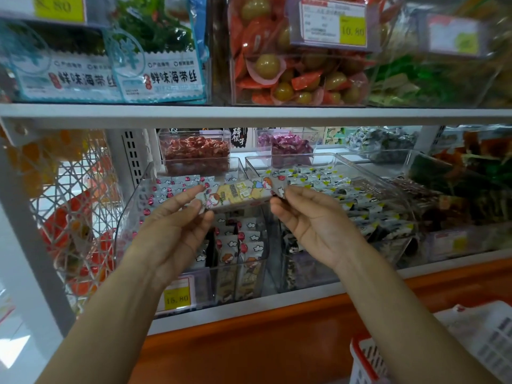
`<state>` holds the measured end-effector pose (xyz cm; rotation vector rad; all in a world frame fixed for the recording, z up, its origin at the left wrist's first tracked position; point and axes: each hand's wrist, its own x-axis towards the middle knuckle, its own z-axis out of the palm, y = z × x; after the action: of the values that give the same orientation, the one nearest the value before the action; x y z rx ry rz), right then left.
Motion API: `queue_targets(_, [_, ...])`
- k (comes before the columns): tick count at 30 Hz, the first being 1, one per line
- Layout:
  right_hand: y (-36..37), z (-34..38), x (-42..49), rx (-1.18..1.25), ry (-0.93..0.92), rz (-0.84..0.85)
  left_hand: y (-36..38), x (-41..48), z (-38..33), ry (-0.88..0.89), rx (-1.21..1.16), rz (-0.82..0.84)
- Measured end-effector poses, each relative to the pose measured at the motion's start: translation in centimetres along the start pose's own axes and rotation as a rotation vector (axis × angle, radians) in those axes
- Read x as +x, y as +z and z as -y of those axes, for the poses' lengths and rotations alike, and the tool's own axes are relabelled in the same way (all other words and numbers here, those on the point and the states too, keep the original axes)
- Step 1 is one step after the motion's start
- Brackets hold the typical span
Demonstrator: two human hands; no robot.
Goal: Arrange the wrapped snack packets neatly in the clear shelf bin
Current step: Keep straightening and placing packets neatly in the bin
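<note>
A long wrapped snack packet point(240, 193) with cartoon figures and a yellow middle is held level between both hands, just above the clear shelf bin point(133, 209). My left hand point(177, 217) pinches its left end and my right hand point(307, 214) pinches its right end. Inside the bin, several similar packets point(241, 245) with red dots and clouds stand upright in rows, and more lie along the back.
A second clear bin point(388, 189) of dark green and white packets sits right beside it. A yellow price tag point(177, 299) hangs on the bin's front. A white wire rack point(77, 223) is at left, a white basket point(476, 345) at lower right, and the upper shelf point(249, 113) overhead.
</note>
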<state>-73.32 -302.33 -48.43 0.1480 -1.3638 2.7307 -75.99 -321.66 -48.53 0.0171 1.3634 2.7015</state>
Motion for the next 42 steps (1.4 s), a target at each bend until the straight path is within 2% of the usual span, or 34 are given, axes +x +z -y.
queue_targets(5, [0.0,0.1,-0.2,-0.069,-0.039,0.01,0.0,-0.1,0.0,0.002,0.008,-0.002])
queue_targets(11, [-0.1,0.0,-0.3,-0.18,-0.125,-0.02,0.1,-0.4,0.1,0.068,0.109,0.089])
queue_targets(15, [-0.4,-0.1,-0.2,-0.364,-0.266,-0.012,0.1,-0.6,0.0,-0.008,0.144,0.215])
queue_targets(18, [-0.2,-0.3,-0.3,-0.547,-0.354,0.015,0.1,-0.8,0.1,-0.063,0.146,0.187])
queue_targets(20, [0.0,-0.4,-0.4,-0.599,-0.364,0.03,0.2,-0.7,0.5,-0.017,0.205,0.136])
queue_targets(24, [0.3,-0.1,-0.7,-0.558,-0.333,0.058,0.3,-0.8,0.5,0.125,0.347,0.123])
queue_targets(30, [0.8,-0.5,-0.9,-0.93,-0.47,0.023,0.6,-1.6,0.7,0.298,0.659,0.162])
queue_targets(37, [1.0,-0.8,-0.7,-0.979,-0.559,-0.086,1.1,-2.1,1.0,0.487,0.801,0.261])
queue_targets(42, [0.6,-0.6,-0.3,-0.955,-0.515,-0.131,1.2,-2.1,1.1,0.633,0.995,0.352])
